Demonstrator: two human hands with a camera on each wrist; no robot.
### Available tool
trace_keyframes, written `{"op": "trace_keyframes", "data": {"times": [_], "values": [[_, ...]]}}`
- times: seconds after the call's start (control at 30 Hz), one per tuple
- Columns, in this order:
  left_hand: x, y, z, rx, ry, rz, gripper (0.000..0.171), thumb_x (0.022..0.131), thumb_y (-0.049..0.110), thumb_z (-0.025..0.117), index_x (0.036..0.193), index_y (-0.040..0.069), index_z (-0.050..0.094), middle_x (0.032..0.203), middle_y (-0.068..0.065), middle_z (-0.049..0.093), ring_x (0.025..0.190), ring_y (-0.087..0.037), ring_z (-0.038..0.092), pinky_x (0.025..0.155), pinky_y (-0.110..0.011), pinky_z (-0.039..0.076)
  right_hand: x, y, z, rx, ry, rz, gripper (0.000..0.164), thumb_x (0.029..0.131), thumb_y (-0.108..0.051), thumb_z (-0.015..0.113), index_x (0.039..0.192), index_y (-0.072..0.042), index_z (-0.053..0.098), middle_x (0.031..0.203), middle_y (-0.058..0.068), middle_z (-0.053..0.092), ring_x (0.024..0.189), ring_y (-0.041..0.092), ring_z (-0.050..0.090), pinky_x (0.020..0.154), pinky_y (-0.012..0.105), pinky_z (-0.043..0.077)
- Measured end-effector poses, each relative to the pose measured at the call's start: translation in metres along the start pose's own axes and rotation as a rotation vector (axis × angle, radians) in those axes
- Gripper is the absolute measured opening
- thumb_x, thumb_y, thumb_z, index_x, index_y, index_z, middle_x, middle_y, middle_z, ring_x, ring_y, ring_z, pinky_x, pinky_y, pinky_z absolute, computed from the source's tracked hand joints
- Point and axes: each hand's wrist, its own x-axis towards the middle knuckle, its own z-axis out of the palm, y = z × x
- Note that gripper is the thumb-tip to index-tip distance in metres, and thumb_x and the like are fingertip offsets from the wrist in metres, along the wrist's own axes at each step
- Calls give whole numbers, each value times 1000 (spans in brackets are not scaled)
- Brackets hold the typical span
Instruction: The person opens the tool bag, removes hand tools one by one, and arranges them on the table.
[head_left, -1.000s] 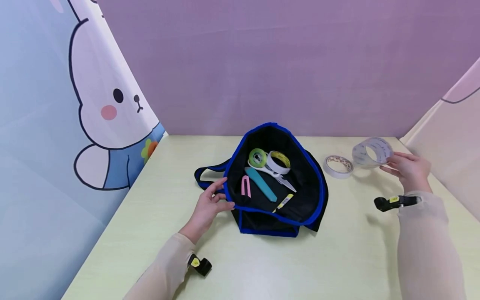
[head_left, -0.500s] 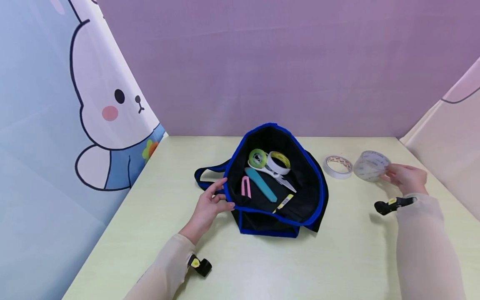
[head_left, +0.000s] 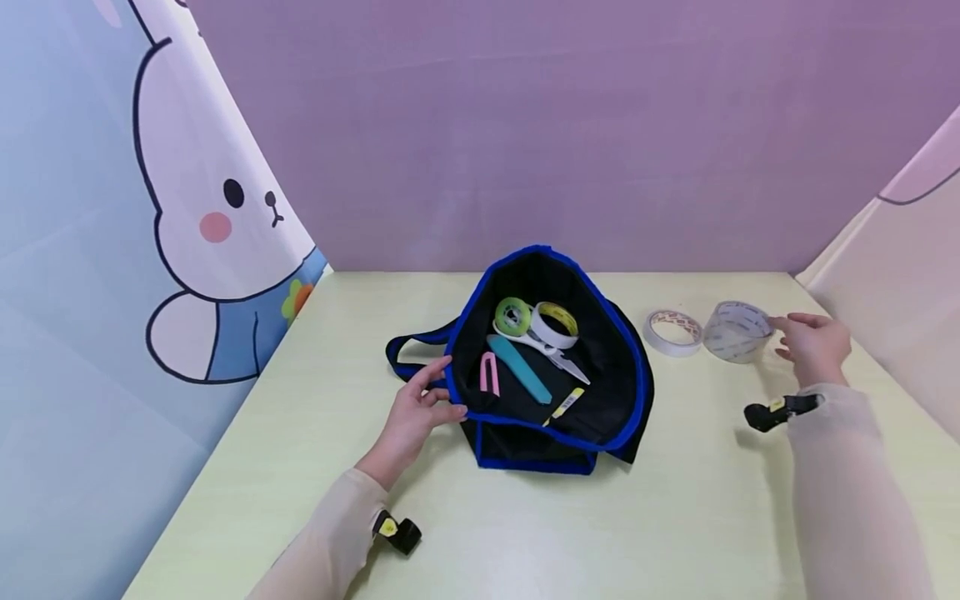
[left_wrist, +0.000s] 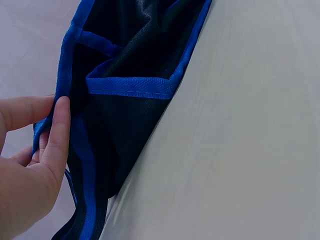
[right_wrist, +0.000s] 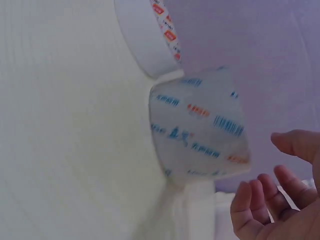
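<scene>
My left hand (head_left: 411, 421) holds the left rim of a black bag (head_left: 611, 383) with blue trim. In the left wrist view the thumb and fingers pinch its blue edge (left_wrist: 64, 65). My right hand (head_left: 817, 346) is just right of a wide clear packing tape roll (head_left: 735, 343) on the table. The right wrist view shows a gap between the tape's printed side (right_wrist: 195, 125) and the spread fingers (right_wrist: 272, 195). Inside the bag lie a green tape roll (head_left: 513, 306), a white tape roll (head_left: 550, 336), scissors (head_left: 566, 364), a teal cutter-like tool (head_left: 521, 371) and a pink U-shaped piece (head_left: 483, 377).
A narrower white tape roll (head_left: 667, 343) lies between the bag and the clear roll. A small yellow-and-white labelled item (head_left: 567, 403) is at the bag's front. The bag's strap (head_left: 408, 340) loops out left. A purple backdrop (head_left: 562, 150) rises behind the table (head_left: 525, 533).
The clear tape roll has come down from the air onto the table beside the white roll. My right hand has let go of it. My left hand has stayed on the bag.
</scene>
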Motion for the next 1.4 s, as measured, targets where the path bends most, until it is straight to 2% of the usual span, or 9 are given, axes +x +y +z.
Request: {"op": "trace_keyframes", "data": {"times": [0.1,0.2,0.4,0.53,0.7,0.83,1.0,1.13,1.4], "values": [[0,1,0,0,-7,0,76,84,-20,64,150,9,41,132,-13,37,90,-18,57,78,-32,60,-6,-9,13,5,31,-81,18,87,-5,71,93,-18,60,77,-10,57,66,4,57,57,16,55],[-1,1,0,-6,-17,2,76,84,-20,63,151,8,40,132,-13,37,89,-16,58,78,-32,60,-16,-21,32,37,3,-182,22,87,2,68,88,-19,63,74,-9,59,60,3,59,54,15,54],[-2,1,-1,-22,-16,11,77,83,-21,62,151,6,39,131,-13,36,86,-14,57,77,-31,60,-43,-39,80,57,-165,-390,26,88,4,65,85,-21,68,72,-8,63,59,3,61,53,15,55],[-3,0,-1,-20,-14,13,77,83,-22,62,151,6,39,132,-13,34,87,-14,57,77,-31,60,-61,-46,113,30,-284,-473,24,88,6,66,90,-18,69,74,-7,65,63,5,62,56,17,56],[-2,0,-2,-22,-23,26,76,84,-21,62,151,6,39,132,-14,35,88,-15,58,78,-31,60,-81,-51,149,-78,-365,-551,22,89,3,66,96,-17,67,79,-7,64,68,6,61,58,18,57],[-2,1,-2,-21,-27,22,76,84,-20,63,151,7,39,130,-14,37,88,-16,58,78,-32,60,-94,-51,172,-82,-448,-587,21,89,4,66,96,-16,68,78,-6,64,67,7,61,57,19,57],[-1,1,-2,-15,-25,18,76,83,-21,63,151,6,39,131,-14,35,88,-15,56,78,-32,60,-108,-47,197,-137,-532,-611,17,91,5,64,108,1,65,81,-2,64,69,7,62,61,24,59],[0,1,-2,-9,-13,22,76,84,-21,63,150,7,40,131,-14,35,88,-15,56,78,-31,60,-114,-38,217,-219,-598,-639,28,91,6,64,117,14,59,89,9,65,73,6,63,64,25,59],[-1,0,-3,-11,-21,6,75,84,-20,63,151,6,40,132,-14,34,87,-16,57,78,-31,60,-111,-6,243,-486,-677,-683,29,89,3,68,117,7,63,98,19,67,85,20,64,72,23,55]]}}
